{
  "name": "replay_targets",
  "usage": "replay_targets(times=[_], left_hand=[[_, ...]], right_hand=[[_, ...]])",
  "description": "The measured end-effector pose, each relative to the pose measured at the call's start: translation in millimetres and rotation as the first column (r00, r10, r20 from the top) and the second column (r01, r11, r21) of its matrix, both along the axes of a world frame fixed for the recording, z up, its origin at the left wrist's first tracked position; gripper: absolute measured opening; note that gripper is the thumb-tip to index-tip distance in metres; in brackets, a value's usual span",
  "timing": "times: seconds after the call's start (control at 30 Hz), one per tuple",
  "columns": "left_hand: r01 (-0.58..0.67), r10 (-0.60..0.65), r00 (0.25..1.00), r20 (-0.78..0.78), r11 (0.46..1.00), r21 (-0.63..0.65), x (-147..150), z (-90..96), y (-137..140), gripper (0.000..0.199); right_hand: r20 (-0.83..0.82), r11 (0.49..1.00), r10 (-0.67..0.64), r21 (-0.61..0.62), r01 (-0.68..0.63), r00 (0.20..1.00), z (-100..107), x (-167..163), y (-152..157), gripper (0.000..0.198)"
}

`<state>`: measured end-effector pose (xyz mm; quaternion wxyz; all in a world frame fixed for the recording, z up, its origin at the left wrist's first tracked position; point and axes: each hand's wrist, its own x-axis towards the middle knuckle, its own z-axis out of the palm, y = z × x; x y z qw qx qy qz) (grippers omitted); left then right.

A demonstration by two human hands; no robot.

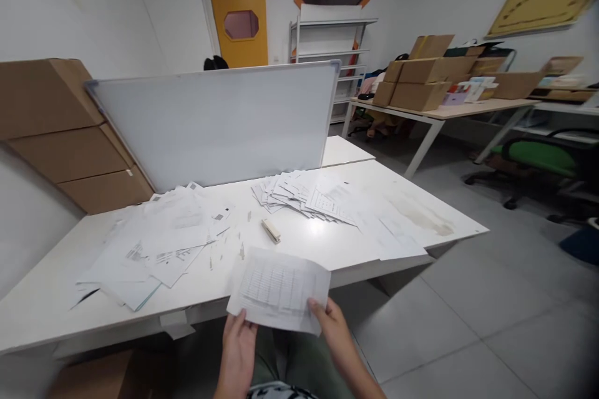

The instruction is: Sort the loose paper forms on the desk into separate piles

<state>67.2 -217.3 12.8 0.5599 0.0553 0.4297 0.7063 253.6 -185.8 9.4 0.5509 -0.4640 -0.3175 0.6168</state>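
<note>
While brown boxes [70, 143] stand stacked far beyond my left hand [238, 349], loose papers [154, 230] lie in an untidy spread on the white table [309, 244], nearer that same hand. Behind them a whiteboard [224, 124] stands on edge, reaching across ahead of both hands. My left hand pinches the near left corner of a printed paper [281, 287]; whether it is a single sheet I cannot tell. Past the paper, ahead of my hands, lies a small stapler [270, 230], and farther off a fanned pile [304, 196] of papers. My right hand [333, 319] grips the paper's right edge, thumb on top. Out to its right lie more sheets [397, 237], and well beyond, cardboard boxes [421, 84] and a green chair [538, 158].
</note>
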Motion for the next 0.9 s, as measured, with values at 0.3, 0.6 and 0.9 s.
replay_targets(times=[0.3, 0.6, 0.9], left_hand=[[-0.037, 0.163, 0.845, -0.509, 0.968, 0.249, -89.2, 24.6, 64.4, 0.038], [-0.014, 0.141, 0.683, -0.717, 0.984, 0.179, -85.2, -14.8, 60.9, 0.052], [-0.015, -0.025, 0.573, -0.819, 0.999, -0.042, -81.5, -34.5, 72.2, 0.054]], right_hand=[[0.254, 0.942, -0.024, 0.329, -0.063, 0.967, 35.0, -35.8, 86.5, 0.036], [0.17, 0.946, -0.217, 0.28, 0.164, 0.961, -12.2, -66.6, 80.8, 0.025], [0.272, 0.971, -0.084, 0.238, 0.017, 0.959, -1.1, -48.4, 57.9, 0.028]])
